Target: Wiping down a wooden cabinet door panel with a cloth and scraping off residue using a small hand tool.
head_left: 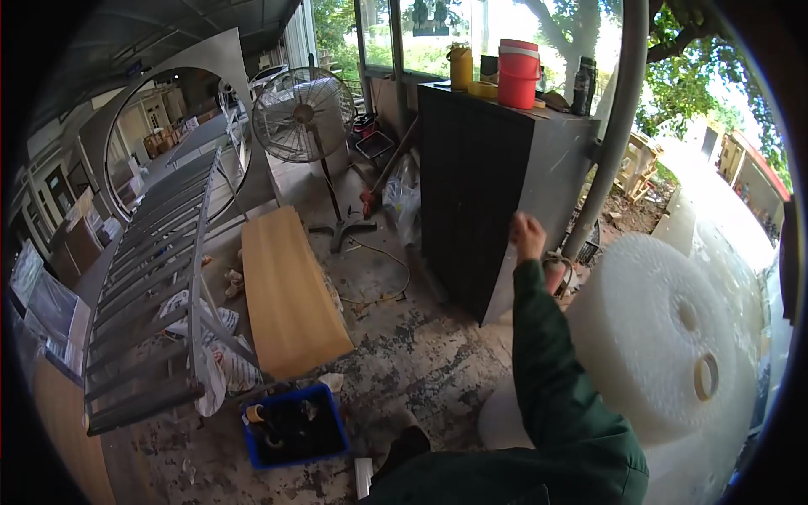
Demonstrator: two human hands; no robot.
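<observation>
My right hand (528, 236) is raised at the end of a dark green sleeve, its fingers curled closed. Whatever they hold, if anything, is hidden. In the picture it overlaps the near side edge of a tall dark metal cabinet (475, 189); whether it touches the cabinet I cannot tell. Large rolls of clear bubble wrap (644, 328) stand just right of my forearm. My left hand does not show. On the cabinet top are a red jug with a white band (518, 76), a yellow container (460, 67), a roll of yellow tape (483, 90) and a dark bottle (583, 86).
A blue crate (252, 446) with dark contents sits on the worn floor near my foot. Left of it are a wooden board (290, 295) and a grey slatted metal rack (147, 286). Behind stands a pedestal fan (303, 114), its cable trailing over the floor. A pole (619, 126) rises beside the cabinet.
</observation>
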